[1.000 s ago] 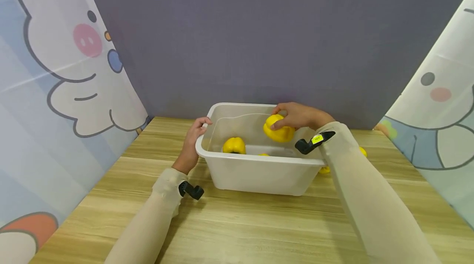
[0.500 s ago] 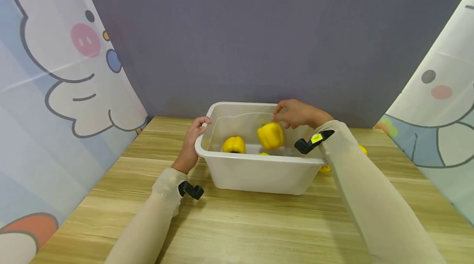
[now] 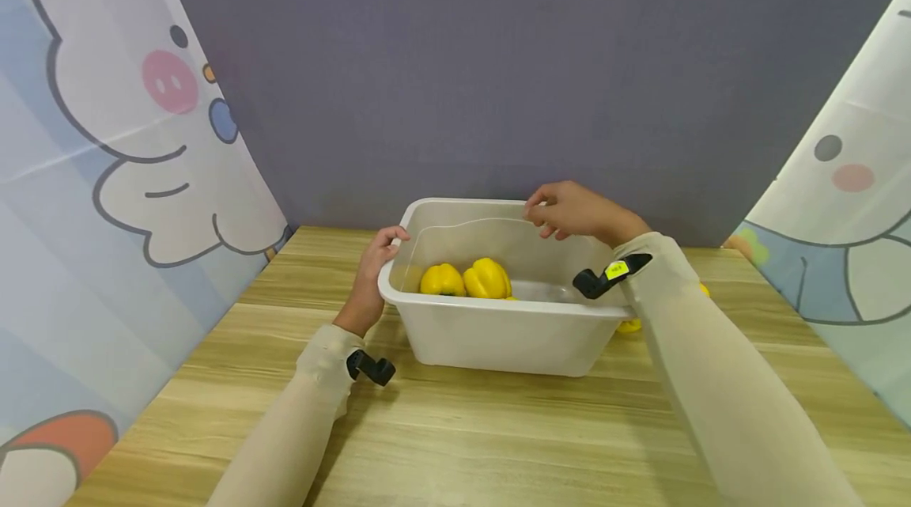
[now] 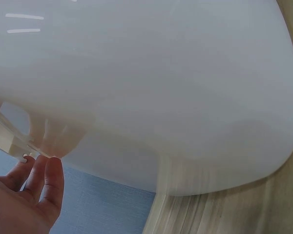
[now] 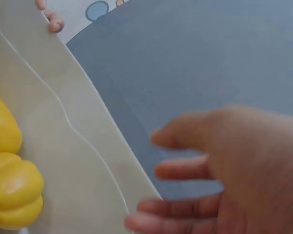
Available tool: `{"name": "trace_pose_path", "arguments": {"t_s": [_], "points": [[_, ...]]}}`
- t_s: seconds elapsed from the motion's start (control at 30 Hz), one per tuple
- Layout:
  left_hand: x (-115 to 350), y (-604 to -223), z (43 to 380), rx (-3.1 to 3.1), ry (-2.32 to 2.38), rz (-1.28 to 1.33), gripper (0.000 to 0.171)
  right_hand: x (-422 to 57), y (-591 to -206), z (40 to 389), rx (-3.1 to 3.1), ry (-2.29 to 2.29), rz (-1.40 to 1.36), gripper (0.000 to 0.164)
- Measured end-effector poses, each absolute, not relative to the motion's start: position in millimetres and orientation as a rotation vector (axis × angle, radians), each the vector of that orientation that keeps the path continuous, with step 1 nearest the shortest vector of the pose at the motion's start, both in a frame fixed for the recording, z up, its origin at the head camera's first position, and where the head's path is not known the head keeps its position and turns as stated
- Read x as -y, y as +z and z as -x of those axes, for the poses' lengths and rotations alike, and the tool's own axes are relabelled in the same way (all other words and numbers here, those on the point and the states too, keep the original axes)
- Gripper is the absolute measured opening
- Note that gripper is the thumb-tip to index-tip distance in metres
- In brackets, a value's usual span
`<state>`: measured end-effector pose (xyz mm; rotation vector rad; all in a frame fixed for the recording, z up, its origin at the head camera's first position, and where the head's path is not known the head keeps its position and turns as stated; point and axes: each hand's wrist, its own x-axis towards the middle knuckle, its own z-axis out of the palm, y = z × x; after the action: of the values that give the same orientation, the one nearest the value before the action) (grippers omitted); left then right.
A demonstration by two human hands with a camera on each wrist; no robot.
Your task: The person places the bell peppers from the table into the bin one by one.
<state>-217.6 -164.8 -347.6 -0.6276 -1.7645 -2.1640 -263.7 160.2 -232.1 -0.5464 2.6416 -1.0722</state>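
A whitish plastic bin (image 3: 491, 337) stands on the table. My left hand (image 3: 372, 274) grips its left rim, fingertips hooked over the edge; the left wrist view shows those fingers (image 4: 52, 183) at the rim. Inside, two yellow bell peppers lie side by side towards the left: one pepper (image 3: 441, 280) near the left wall and another pepper (image 3: 488, 279) to its right. A sliver of a further yellow pepper (image 3: 511, 299) peeks above the front rim. Over the bin's back right part hovers my right hand (image 3: 580, 213), fingers loosely bent and holding nothing.
Outside the bin on the right, yellow peppers (image 3: 629, 326) show partly, hidden by the bin and my right sleeve (image 3: 712, 365). A grey wall (image 3: 498, 80) rises behind the wooden table (image 3: 455, 436). Cartoon-printed sheets (image 3: 128, 198) flank both sides.
My right hand has let go of a yellow pepper, which dropped into the bin and moved left beside another one. The right hand has lifted slightly; the left hand stays on the rim.
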Motion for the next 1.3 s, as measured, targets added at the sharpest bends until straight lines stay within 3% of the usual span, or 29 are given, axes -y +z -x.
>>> {"name": "trace_pose_path", "arguments": {"t_s": [0.4,0.7,1.3], "points": [[166,-346,219,1.79,-2.149,0.625,0.015,-195,-229,235,-2.576,-1.491,0.56,0.038],[173,-347,217,1.792,-2.144,0.613,0.015,-209,-232,213,-2.598,-1.544,0.595,0.042],[175,-349,218,1.815,-2.132,0.63,0.017,-232,-266,179,-2.657,-1.842,0.705,0.033]]}}
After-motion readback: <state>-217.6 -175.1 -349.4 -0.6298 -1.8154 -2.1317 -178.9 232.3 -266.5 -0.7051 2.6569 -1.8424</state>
